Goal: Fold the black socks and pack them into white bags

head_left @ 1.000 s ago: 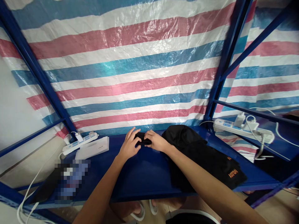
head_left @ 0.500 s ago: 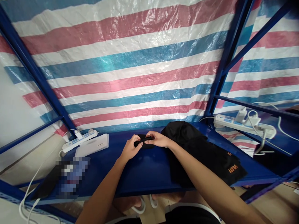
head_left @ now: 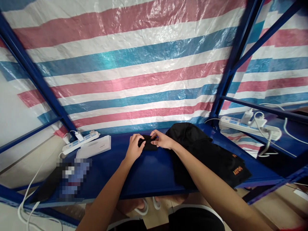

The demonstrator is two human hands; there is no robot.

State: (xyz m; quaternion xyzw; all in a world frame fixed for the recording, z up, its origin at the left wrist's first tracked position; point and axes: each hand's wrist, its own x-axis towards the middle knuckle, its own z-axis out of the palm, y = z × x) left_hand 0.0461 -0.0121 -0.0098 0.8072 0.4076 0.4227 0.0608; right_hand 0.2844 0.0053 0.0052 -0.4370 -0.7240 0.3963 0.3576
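A small piece of folded black cloth [head_left: 150,147] lies on the blue metal tabletop [head_left: 146,171]; its exact kind does not show. My left hand [head_left: 134,147] pinches its left edge between thumb and curled fingers. At the upper right edge, my right hand [head_left: 163,140] has thumb and forefinger closed on the fabric. Just right of that hand, a larger black garment [head_left: 199,154] with orange lettering is heaped on the table, and my right forearm passes over part of it.
White power strips stand at the back left [head_left: 81,142] and on the right [head_left: 250,125], with cables. White papers [head_left: 95,147] and a blurred blue-and-black item [head_left: 74,178] lie on the left. Blue frame posts [head_left: 225,70] and a striped sheet [head_left: 144,70] enclose the table.
The rolled black cloth pinched up between both hands now lies flatter on the table. My hands have lowered to its two sides. The view has shifted slightly.
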